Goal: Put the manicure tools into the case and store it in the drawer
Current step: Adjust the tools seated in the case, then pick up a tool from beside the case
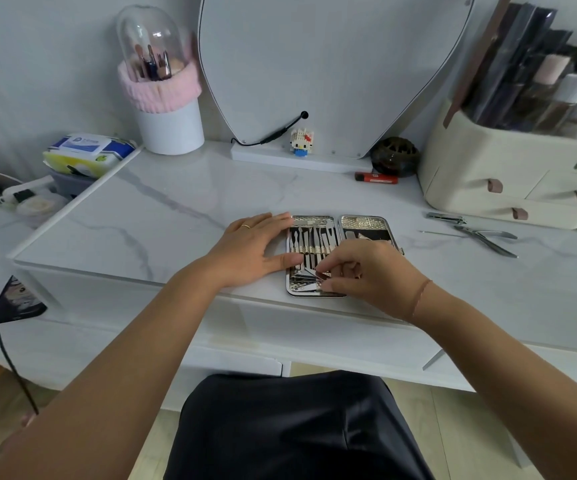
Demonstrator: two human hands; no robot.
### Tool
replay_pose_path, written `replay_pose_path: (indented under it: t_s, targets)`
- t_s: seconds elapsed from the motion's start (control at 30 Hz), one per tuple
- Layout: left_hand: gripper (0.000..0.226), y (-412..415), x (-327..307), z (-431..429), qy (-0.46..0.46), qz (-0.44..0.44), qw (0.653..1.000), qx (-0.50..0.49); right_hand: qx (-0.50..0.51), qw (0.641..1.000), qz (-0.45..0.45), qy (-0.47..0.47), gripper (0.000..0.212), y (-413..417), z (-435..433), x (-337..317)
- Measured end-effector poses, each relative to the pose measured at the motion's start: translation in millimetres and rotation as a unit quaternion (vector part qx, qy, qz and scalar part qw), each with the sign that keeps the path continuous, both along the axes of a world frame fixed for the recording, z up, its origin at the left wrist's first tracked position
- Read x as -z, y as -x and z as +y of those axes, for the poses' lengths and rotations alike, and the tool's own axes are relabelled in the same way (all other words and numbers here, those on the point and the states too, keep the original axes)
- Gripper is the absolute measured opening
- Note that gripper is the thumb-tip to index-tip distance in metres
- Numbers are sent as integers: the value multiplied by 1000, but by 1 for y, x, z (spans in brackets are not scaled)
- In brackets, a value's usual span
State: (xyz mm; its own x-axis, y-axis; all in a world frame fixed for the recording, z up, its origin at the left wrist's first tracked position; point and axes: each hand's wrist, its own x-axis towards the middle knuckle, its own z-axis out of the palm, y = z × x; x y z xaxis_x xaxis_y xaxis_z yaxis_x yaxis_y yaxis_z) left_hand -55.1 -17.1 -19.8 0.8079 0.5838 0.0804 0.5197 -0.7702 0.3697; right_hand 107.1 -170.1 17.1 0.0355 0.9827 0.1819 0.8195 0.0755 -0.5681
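Steadiness matters most in this step: the left hand [256,249] lies spread flat on the worktop [176,216], touching the left edge of the open case [363,225] at the centre of the frame, which should stop it sliding. The right hand [366,271] works at the lower part of the case's left half, its grip pinching a small steel tool [316,274] between thumb and fingertips. To seat it well, the tool should slide lengthwise under the holding band rather than be pressed down on top of it. It should also lie parallel with its neighbours, so the case can close later. The left half of the case holds a row of slim steel tools side by side under a band; the right half shows one flat piece, the rest hidden by the right hand. Three tools lie loose at the right of the frame, well apart from the case: a nail clipper [446,218], nippers [488,239] and a thin probe [436,233]. Behind them a cream organiser [488,168] with small drawers carries bottles and dark packets; a domed cup [169,126] at upper left holds brushes.
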Motion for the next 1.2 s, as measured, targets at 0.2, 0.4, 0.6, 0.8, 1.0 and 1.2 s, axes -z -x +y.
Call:
replay_pose_path:
  t_s: [0.2,0.4,0.6,0.8,1.0,1.2]
  targets:
    - [82,0,3,2,-13,8,1000,2,22,999,38,13,17,2,0,5]
    - [84,0,3,2,-6,3,1000,2,-16,1000,-7,19,9,0,3,6]
    - [82,0,3,2,-7,-2,1000,-7,-53,998,-26,-9,7,-5,4,9]
    - [92,-1,2,1,3,-5,1000,-3,-48,998,-14,-38,9,-7,-1,11]
    - [90,0,3,3,5,-10,1000,7,247,960,25,-127,9,-92,-25,5]
    - [102,1,6,7,0,-26,1000,6,303,951,-63,1,17,-161,-23,11]
